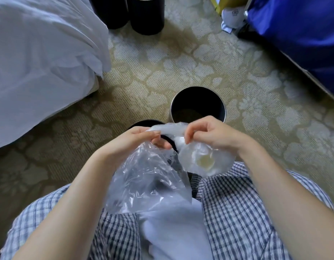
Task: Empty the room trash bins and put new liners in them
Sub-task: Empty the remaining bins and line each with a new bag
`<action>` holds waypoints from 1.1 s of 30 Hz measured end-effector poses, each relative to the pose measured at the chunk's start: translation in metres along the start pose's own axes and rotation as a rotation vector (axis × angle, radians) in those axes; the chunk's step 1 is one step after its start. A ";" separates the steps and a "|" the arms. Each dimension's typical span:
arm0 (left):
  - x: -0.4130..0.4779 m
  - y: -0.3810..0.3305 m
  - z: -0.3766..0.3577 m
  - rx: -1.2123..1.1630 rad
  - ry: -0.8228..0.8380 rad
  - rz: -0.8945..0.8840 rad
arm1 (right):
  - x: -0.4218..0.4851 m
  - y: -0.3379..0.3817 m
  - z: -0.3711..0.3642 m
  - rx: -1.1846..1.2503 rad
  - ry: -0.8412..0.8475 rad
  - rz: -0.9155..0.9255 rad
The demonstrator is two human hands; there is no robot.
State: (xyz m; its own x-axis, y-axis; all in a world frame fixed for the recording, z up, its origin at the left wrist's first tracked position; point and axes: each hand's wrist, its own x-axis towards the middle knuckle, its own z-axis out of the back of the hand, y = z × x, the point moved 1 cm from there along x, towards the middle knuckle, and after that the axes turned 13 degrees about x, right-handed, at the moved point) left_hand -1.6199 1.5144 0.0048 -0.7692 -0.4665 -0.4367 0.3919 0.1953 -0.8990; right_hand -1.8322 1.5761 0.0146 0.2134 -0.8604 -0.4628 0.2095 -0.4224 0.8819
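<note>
Left hand (136, 143) and right hand (213, 136) each pinch a clear plastic liner (147, 177) over the lap. An open black cylindrical bin (198, 102) stands just beyond on beige floral carpet (162, 68), with white bed linen (40, 62) to the left and a blue fabric bag (303, 34) to the right

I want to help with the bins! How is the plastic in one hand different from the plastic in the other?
The loose liner held by the left hand is spread out, crinkly and see-through; the liner roll in the right hand is wound tight, round and cloudy. The loose liner hangs down over the lap; the liner roll is a compact bundle. Both are thin plastic.
</note>
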 end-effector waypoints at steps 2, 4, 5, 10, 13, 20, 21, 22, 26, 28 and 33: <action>0.003 0.003 -0.002 0.004 -0.001 0.002 | 0.006 -0.013 -0.010 -0.186 -0.034 -0.062; 0.006 0.004 -0.005 0.022 -0.009 0.024 | 0.010 -0.018 -0.017 -0.277 -0.097 -0.093; 0.006 0.003 -0.008 0.067 -0.023 0.037 | 0.011 -0.016 -0.019 -0.287 -0.140 -0.099; 0.014 0.002 -0.026 0.381 -0.152 0.118 | 0.017 -0.013 -0.035 -0.210 -0.158 -0.386; 0.017 0.001 -0.041 0.648 -0.204 0.115 | 0.015 -0.020 -0.048 0.134 -0.120 -0.531; 0.011 0.003 -0.057 1.022 -0.174 0.036 | 0.023 -0.021 -0.054 0.877 -0.118 -0.353; 0.012 0.003 -0.056 1.021 -0.181 0.047 | 0.024 -0.018 -0.053 1.028 -0.123 -0.315; 0.012 0.002 -0.054 0.998 -0.194 0.072 | 0.024 -0.016 -0.052 1.178 -0.158 -0.277; 0.013 0.006 -0.032 0.589 -0.094 0.133 | 0.027 -0.012 -0.039 1.423 -0.329 -0.184; 0.010 0.005 -0.024 0.482 -0.011 0.133 | 0.026 -0.010 -0.032 1.356 -0.314 -0.192; -0.002 -0.001 -0.003 0.290 0.092 0.089 | 0.017 -0.009 -0.017 0.888 -0.114 -0.247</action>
State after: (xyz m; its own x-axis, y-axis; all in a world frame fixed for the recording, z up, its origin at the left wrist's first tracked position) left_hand -1.6203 1.5181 0.0068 -0.7627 -0.3758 -0.5264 0.5773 -0.0286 -0.8160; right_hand -1.8144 1.5697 -0.0027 0.1555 -0.7199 -0.6764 -0.5812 -0.6204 0.5266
